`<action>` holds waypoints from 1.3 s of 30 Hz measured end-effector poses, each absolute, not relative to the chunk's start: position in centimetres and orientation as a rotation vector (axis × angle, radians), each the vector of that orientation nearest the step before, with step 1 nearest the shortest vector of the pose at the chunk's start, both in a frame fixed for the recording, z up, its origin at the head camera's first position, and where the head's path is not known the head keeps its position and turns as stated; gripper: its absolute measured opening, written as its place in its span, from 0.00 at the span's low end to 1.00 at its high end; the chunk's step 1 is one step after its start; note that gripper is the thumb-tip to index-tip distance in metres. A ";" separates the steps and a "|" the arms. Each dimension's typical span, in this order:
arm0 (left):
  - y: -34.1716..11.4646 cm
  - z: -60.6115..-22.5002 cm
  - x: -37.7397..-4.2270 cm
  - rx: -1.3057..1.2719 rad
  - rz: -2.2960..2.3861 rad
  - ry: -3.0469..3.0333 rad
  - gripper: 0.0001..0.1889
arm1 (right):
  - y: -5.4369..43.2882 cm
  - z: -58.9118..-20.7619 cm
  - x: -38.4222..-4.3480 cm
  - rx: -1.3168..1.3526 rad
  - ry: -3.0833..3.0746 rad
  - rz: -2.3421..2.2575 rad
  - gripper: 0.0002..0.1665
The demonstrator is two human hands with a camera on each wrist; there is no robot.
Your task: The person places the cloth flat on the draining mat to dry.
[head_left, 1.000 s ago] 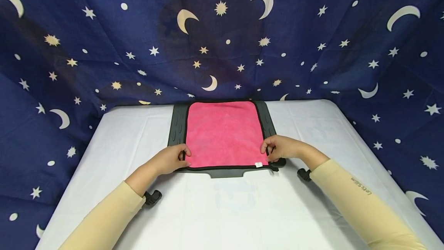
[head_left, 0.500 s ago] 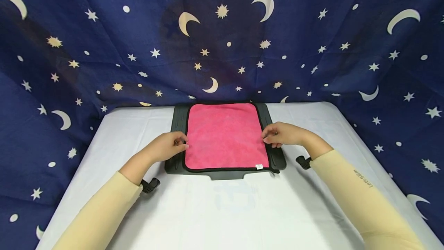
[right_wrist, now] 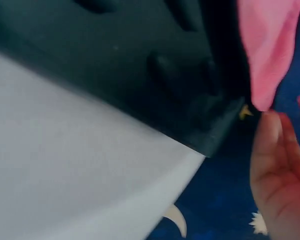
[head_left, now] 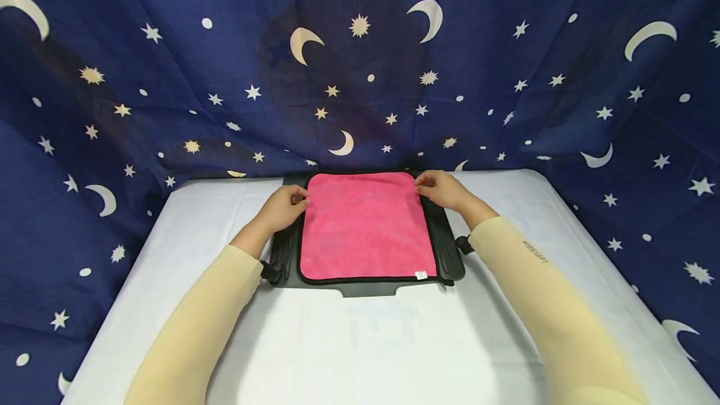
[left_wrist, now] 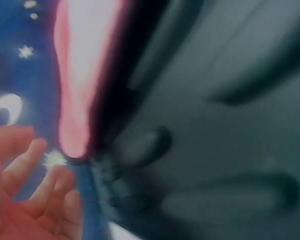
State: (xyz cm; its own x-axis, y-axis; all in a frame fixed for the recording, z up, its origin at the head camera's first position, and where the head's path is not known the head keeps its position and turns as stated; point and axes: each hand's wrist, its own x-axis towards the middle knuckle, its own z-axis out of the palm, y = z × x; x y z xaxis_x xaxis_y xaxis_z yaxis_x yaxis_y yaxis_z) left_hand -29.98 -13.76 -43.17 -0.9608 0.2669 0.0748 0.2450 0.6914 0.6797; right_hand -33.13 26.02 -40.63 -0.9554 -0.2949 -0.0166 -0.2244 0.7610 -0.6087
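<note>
A pink cloth (head_left: pixel 365 230) with black edging lies spread flat over a dark grey board (head_left: pixel 368 290) with oblong raised marks. Its small white label (head_left: pixel 420 275) sits by the near right corner. Over the far left of the cloth's edge is my left hand (head_left: pixel 281 208), fingers loosely bent. In the left wrist view those fingers (left_wrist: pixel 27 167) stand apart from the cloth's corner. My right hand (head_left: pixel 447 192) is at the far right corner. From the right wrist view, its fingertips (right_wrist: pixel 269 122) are close to that corner; whether they touch it, I cannot tell.
A white sheet (head_left: pixel 371 342) covers the table around the board. Behind the table's far edge hangs a blue curtain (head_left: pixel 360 105) printed with moons and stars. Black wrist devices (head_left: pixel 272 271) sit below both wrists, close to the board's sides.
Both hands have moved away from the near corners of the cloth, along its sides, to the far corners. The cloth and board stay in place.
</note>
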 end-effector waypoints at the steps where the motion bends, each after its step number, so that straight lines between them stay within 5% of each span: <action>1: -13.7 -43.4 -30.4 0.395 1.170 2.858 0.16 | 26.0 -40.9 -33.6 -0.384 2.857 -0.984 0.15; 8: -13.2 -44.9 -32.5 0.201 1.270 2.777 0.18 | 25.1 -42.8 -35.3 -0.157 2.768 -1.242 0.17; 22: -12.3 -45.1 -33.3 0.223 1.264 2.776 0.27 | 24.5 -43.7 -36.1 -0.017 2.557 -1.516 0.25; 39: -10.3 -43.7 -32.3 0.322 0.765 3.012 0.28 | 22.8 -41.8 -35.4 -0.451 2.904 -0.848 0.28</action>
State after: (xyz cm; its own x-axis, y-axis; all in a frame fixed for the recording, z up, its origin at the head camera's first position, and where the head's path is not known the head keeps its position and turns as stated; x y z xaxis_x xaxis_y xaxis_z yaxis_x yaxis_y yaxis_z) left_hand -32.29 -10.27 -43.69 -0.9786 0.2032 0.0337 0.1946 0.8589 0.4738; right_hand -35.42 22.83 -41.83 -0.9530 -0.3028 0.0027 -0.2568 0.8032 -0.5376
